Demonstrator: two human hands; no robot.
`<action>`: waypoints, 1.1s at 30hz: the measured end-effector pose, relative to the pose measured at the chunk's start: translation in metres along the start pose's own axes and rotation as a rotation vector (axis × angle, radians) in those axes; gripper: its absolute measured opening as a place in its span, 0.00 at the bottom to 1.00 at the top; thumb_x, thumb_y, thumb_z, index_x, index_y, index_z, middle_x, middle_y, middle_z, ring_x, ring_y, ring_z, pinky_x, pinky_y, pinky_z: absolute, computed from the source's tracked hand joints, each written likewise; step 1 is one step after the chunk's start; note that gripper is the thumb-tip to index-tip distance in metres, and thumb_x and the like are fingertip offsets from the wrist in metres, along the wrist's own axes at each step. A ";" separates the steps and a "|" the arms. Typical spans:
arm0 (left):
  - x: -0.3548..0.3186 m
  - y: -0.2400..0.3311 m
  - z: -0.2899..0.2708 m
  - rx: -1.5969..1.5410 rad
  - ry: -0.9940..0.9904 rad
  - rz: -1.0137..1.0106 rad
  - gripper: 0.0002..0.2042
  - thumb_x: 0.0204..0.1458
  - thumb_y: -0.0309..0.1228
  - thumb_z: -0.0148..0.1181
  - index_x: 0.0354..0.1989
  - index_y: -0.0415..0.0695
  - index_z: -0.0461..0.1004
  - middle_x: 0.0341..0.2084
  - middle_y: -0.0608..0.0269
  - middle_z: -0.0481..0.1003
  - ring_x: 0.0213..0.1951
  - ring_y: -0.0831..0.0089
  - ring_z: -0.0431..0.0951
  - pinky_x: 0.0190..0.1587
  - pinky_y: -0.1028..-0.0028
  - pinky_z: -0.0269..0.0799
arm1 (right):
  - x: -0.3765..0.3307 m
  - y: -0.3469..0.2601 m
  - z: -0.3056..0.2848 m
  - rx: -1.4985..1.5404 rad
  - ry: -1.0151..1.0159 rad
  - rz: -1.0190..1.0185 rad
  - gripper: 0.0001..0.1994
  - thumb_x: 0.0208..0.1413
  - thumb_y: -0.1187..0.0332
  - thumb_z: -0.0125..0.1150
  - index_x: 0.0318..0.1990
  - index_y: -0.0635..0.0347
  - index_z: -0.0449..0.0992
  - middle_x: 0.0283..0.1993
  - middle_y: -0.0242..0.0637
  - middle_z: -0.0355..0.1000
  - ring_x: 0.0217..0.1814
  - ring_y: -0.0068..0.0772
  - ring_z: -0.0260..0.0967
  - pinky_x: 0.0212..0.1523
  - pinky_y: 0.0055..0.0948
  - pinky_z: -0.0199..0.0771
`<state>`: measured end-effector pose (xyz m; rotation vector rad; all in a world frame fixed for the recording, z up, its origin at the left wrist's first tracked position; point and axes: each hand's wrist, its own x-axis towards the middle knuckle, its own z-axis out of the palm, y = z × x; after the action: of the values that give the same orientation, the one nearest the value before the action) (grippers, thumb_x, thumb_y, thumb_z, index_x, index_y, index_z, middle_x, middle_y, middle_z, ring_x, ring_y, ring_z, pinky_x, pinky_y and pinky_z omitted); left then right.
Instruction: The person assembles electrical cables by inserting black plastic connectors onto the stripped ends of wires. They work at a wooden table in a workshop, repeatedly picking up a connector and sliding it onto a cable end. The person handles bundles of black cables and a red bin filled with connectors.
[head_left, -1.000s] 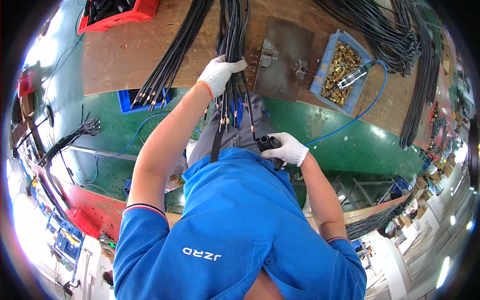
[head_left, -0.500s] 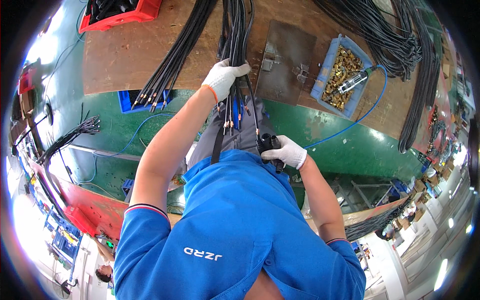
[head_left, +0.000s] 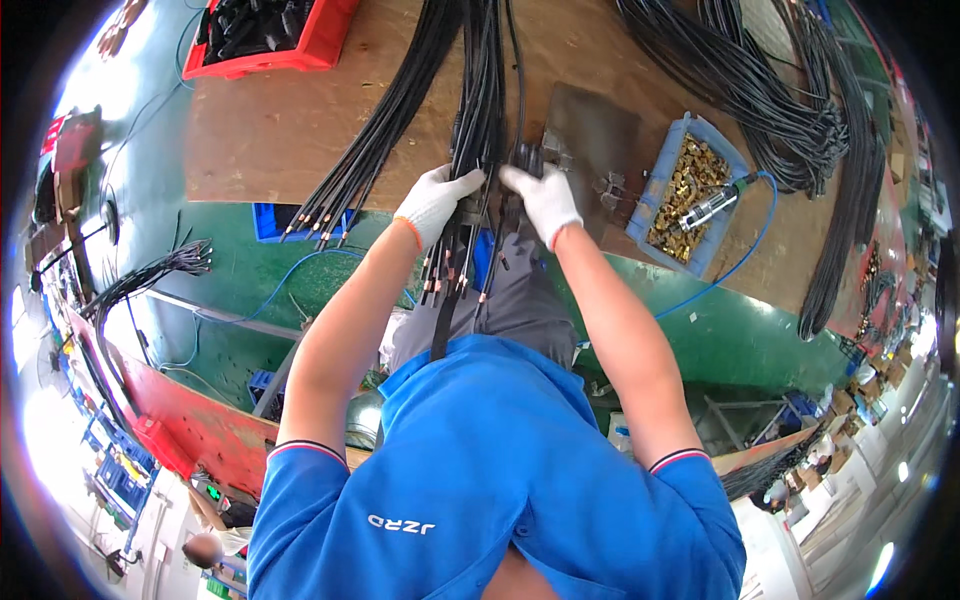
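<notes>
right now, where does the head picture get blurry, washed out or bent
In the head view, the right hand and the black parts it holds look smeared; in the head view, the blue tray is crisper; in the head view, white glare washes out the far left, the wooden table's near edge bows, and the corners go black.
</notes>
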<state>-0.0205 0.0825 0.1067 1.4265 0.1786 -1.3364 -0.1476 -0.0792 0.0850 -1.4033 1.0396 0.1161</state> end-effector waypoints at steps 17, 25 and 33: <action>0.011 0.002 -0.013 -0.132 -0.222 -0.164 0.08 0.63 0.32 0.68 0.46 0.45 0.80 0.33 0.67 0.82 0.25 0.80 0.76 0.30 0.75 0.75 | -0.075 0.021 -0.029 -0.160 -0.133 -0.319 0.21 0.55 0.74 0.75 0.58 0.60 0.84 0.48 0.36 0.76 0.50 0.26 0.74 0.49 0.26 0.75; -0.006 0.014 0.017 -0.183 -0.123 -0.106 0.08 0.63 0.34 0.69 0.41 0.44 0.78 0.32 0.66 0.81 0.26 0.80 0.75 0.30 0.74 0.75 | -0.126 0.027 -0.069 -0.675 -0.226 -1.004 0.33 0.33 0.73 0.71 0.56 0.42 0.84 0.35 0.38 0.77 0.31 0.47 0.77 0.31 0.40 0.78; -0.007 0.013 0.030 -0.221 -0.129 -0.072 0.08 0.64 0.33 0.68 0.41 0.43 0.78 0.29 0.66 0.80 0.24 0.79 0.74 0.29 0.73 0.75 | -0.165 0.016 -0.078 -0.706 -0.362 -1.165 0.26 0.44 0.68 0.70 0.56 0.38 0.83 0.32 0.34 0.76 0.26 0.40 0.75 0.25 0.38 0.74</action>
<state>-0.0317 0.0585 0.1278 1.1544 0.2856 -1.4164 -0.2943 -0.0590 0.1932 -2.3170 -0.2680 -0.1370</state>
